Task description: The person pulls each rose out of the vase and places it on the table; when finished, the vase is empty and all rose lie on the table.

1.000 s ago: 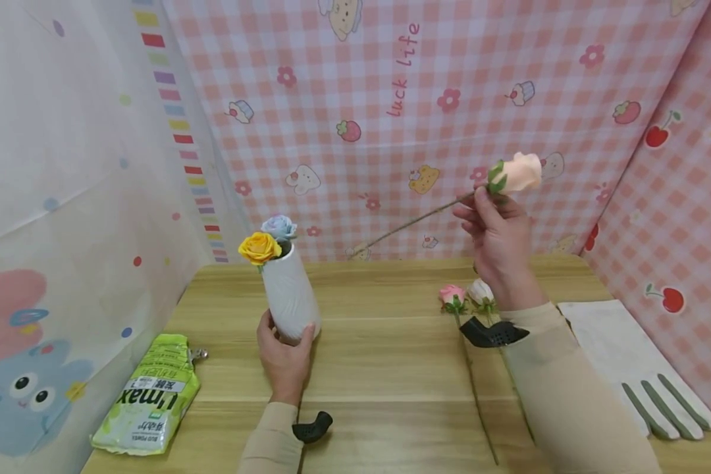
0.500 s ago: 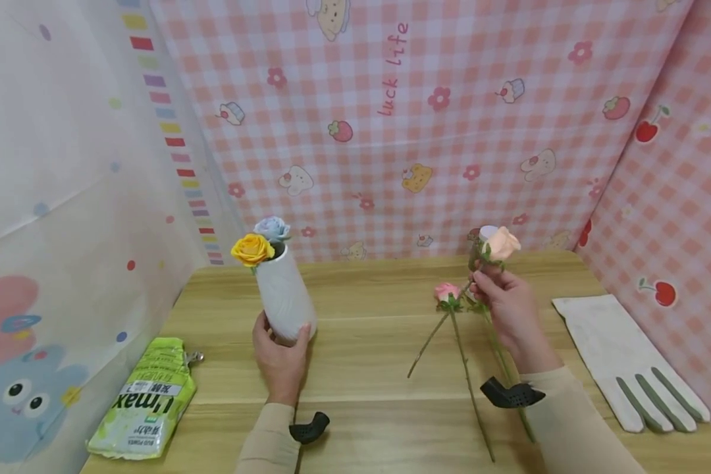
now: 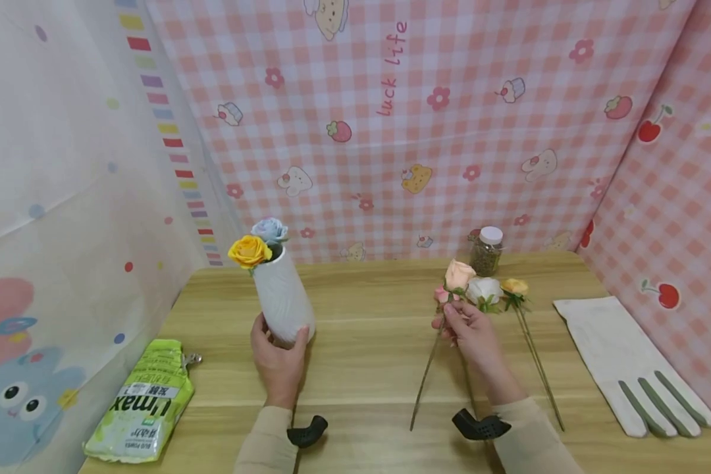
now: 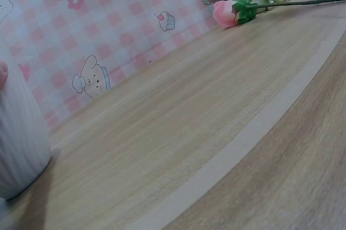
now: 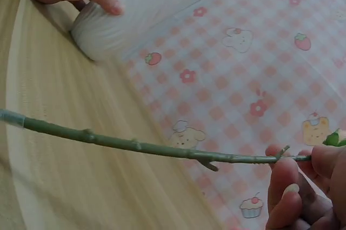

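Observation:
My left hand [image 3: 280,365] grips the lower part of a white ribbed vase [image 3: 281,289], thumb on its right side; the vase leans a little left. A yellow rose [image 3: 250,251] and a pale blue rose [image 3: 269,230] poke out of its mouth. Between thumb and fingers, my right hand [image 3: 473,339] pinches a peach rose [image 3: 460,274] just below its bloom. The stem slants down toward the table's front. In the right wrist view, this green stem [image 5: 135,146] stretches left from the fingertips, with short thorn-like nubs and a clear sleeve near its left end.
Around the right hand lie a pink rose [image 3: 441,294], a white rose [image 3: 484,290] and an orange-yellow rose [image 3: 515,287]. A white-capped jar [image 3: 487,253] stands behind them. A white glove [image 3: 604,342] lies far right, a green clipped bag [image 3: 145,401] far left.
My right hand has come down and left with the peach rose, its stem swinging from leftward to frontward. The jar and orange-yellow rose are now uncovered. My left hand keeps its hold on the vase.

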Available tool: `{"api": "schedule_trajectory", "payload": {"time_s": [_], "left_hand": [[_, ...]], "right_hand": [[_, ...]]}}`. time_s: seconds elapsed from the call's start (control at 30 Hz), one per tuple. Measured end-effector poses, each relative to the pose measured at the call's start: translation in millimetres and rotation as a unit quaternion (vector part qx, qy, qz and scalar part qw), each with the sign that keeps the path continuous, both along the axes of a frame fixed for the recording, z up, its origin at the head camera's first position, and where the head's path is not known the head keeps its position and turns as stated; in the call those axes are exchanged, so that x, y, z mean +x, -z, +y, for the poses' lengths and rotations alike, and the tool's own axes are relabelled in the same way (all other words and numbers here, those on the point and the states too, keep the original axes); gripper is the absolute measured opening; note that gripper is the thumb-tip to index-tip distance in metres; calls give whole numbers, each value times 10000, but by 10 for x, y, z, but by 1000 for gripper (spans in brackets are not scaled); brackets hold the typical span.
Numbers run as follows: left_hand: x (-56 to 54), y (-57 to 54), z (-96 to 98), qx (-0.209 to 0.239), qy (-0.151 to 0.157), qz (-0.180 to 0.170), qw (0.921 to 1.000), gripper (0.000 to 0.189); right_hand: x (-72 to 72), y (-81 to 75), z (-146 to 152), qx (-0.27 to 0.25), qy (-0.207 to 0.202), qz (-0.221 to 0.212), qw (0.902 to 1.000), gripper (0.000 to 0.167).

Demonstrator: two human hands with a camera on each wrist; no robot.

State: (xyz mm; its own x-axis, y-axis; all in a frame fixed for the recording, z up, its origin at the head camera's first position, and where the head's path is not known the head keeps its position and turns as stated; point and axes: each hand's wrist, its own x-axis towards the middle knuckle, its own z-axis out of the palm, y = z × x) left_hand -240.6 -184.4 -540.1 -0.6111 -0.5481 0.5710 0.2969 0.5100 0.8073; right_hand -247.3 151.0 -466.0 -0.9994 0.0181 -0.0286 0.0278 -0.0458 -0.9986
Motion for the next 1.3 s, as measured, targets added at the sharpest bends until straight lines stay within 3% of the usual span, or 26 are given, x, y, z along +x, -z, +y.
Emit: {"api": "schedule_trajectory", "payload": {"time_s": [0.13, 0.33, 0.4, 0.57, 0.73, 1.07, 1.3], "left_hand": [[-4, 12, 2, 72, 2, -48, 10000, 81], [-6, 4, -2, 147, 9, -165, 9998, 81], [-3, -3, -2, 143, 11, -175, 9997, 81], [1, -13, 2, 161, 47, -86, 9998, 80], [-4, 6, 0, 118, 36, 1, 9999, 78], [19, -3, 9, 112, 21, -43, 9999, 79], [11, -5, 13, 36, -21, -36, 10000, 79]], "right_hand": [[-23, 66, -59, 102, 73, -13, 9999, 30], [-70, 183, -88, 1165, 25, 152, 9931, 39], [-88, 245, -91, 1567, 0, 305, 9872, 39], [-134, 386, -117, 2027, 53, 589, 9775, 27], [-121, 408, -129, 2255, 258, 576, 9722, 19], [-104, 425, -104, 2531, 234, 336, 9666, 22], [-112, 485, -94, 2814, 430, 444, 9576, 19]]}}
